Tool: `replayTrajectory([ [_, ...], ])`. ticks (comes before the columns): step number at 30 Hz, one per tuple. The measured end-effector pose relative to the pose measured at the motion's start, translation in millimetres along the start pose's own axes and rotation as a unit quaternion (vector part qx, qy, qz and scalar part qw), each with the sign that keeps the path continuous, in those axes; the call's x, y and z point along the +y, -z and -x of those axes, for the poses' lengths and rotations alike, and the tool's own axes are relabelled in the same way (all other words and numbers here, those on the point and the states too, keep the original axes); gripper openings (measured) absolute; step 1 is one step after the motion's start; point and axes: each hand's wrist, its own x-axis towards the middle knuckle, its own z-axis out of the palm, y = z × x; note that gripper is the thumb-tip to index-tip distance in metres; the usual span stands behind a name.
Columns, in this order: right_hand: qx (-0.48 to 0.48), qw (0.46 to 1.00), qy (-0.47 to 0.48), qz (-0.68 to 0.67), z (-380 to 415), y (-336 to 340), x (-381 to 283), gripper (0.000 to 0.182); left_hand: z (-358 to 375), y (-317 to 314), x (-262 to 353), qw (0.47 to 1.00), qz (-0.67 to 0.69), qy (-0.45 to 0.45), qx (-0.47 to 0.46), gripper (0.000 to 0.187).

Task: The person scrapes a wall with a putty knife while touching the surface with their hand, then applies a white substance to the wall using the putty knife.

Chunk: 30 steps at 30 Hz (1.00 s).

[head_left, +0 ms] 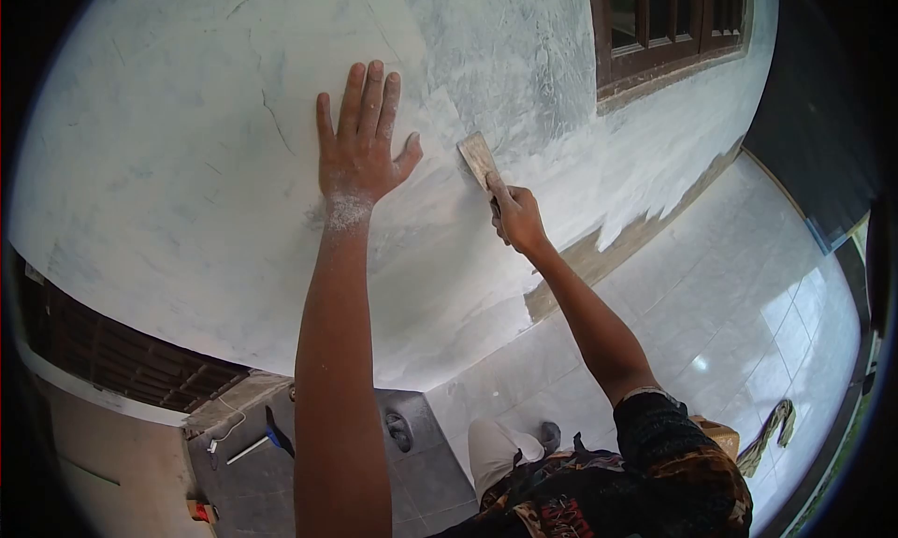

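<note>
My left hand (360, 150) lies flat against the wall (187, 164), fingers stretched upward and the thumb out to the side. White dust coats its wrist. To the right, my right hand (517, 218) is wrapped round the handle of a putty knife (478, 158), thumb pressed along it. The flat blade points up and to the left, right at the wall's surface. Around the blade the wall is smeared white, with grey streaky patches above. Thin dark cracks run through the paler area left of my left hand.
A wooden-framed window (669, 33) sits in the wall at the upper right. Below runs a glossy tiled floor (673, 285), with a crumpled cloth (767, 437) at the right. A dark wooden lattice (112, 351) and a blue-headed tool (273, 435) are at the lower left.
</note>
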Motion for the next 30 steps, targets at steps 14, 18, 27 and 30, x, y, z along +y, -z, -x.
replayTrajectory([
  [14, 0.01, 0.999, -0.027, 0.015, 10.1, -4.2, 13.9, 0.061, -0.3, 1.2, -0.6, 1.0, 0.003, 0.006, -0.002, 0.083],
  [18, 0.001, 0.999, -0.009, -0.031, 7.6, -7.6, -1.1, 0.061, -0.5, -0.9, -0.2, 1.0, -0.004, 0.001, 0.001, 0.083],
  [27, 0.031, 0.999, 0.009, 0.035, 5.1, -10.4, 6.8, 0.064, 1.5, 0.3, 0.0, 1.0, -0.007, -0.001, 0.0, 0.082],
  [30, 0.042, 0.998, 0.02, 0.046, 1.8, -11.5, 10.4, 0.065, -0.4, 0.9, -0.4, 1.0, -0.011, -0.001, 0.002, 0.082],
])
